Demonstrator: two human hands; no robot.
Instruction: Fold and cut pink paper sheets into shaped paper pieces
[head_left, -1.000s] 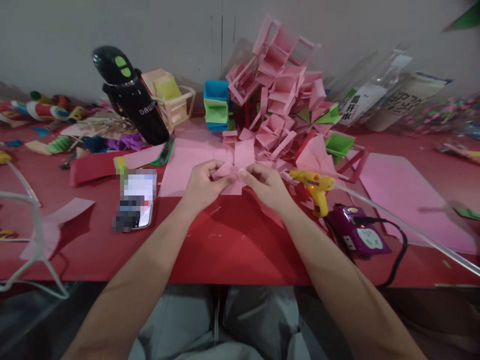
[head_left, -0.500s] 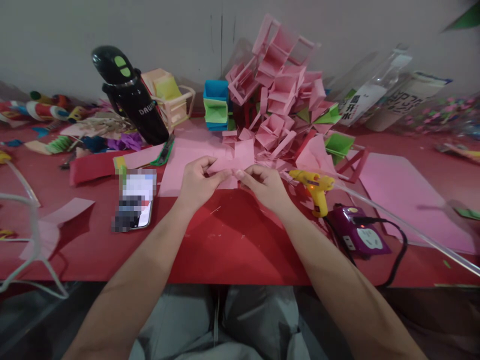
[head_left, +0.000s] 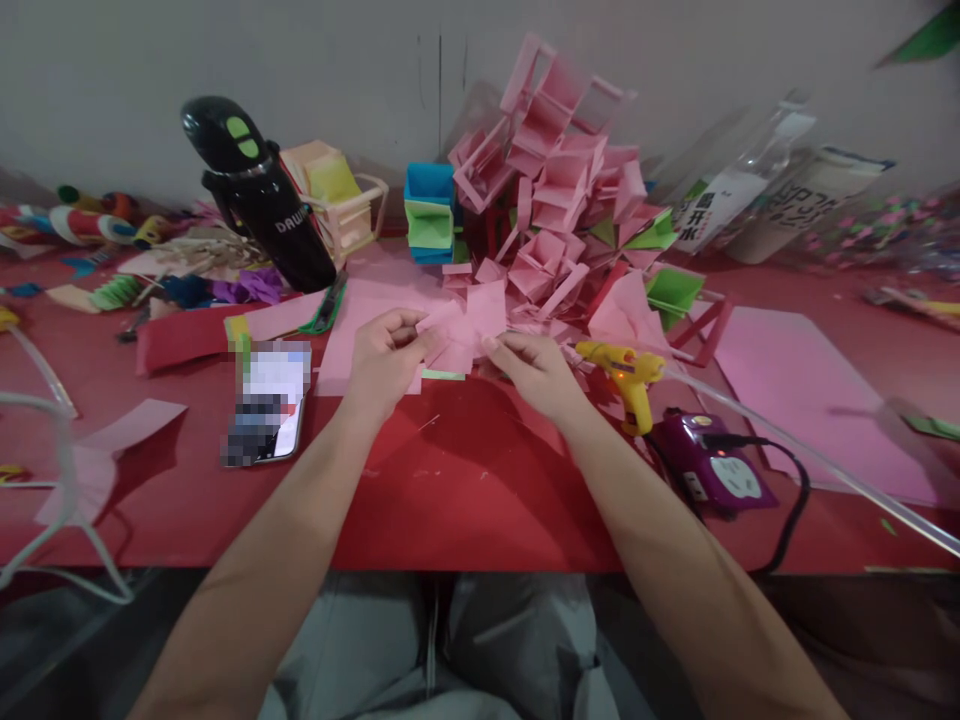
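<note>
Between my hands is a piece of pink paper (head_left: 461,338) with several flaps, one standing up at its right. My left hand (head_left: 386,360) pinches its left flap between thumb and fingers. My right hand (head_left: 532,370) grips its right side the same way, its fingertips partly hidden. Pink sheets (head_left: 341,345) lie flat under and behind my left hand. A thin pale green strip (head_left: 444,375) shows just below the held paper. To the right of my right hand lies a yellow glue gun (head_left: 630,375) with an orange light on it.
A pile of pink folded-paper chairs (head_left: 555,170) rises behind my hands. Left stand a black bottle (head_left: 262,200) and a phone (head_left: 274,405). A purple power socket (head_left: 712,460) with a cord sits right, near a pink sheet (head_left: 810,390). A clear rod (head_left: 810,455) slants across the right side.
The pink paper has been turned and spread, so more of its flaps face me. My left hand has shifted slightly left, and a pale green strip now shows below the paper.
</note>
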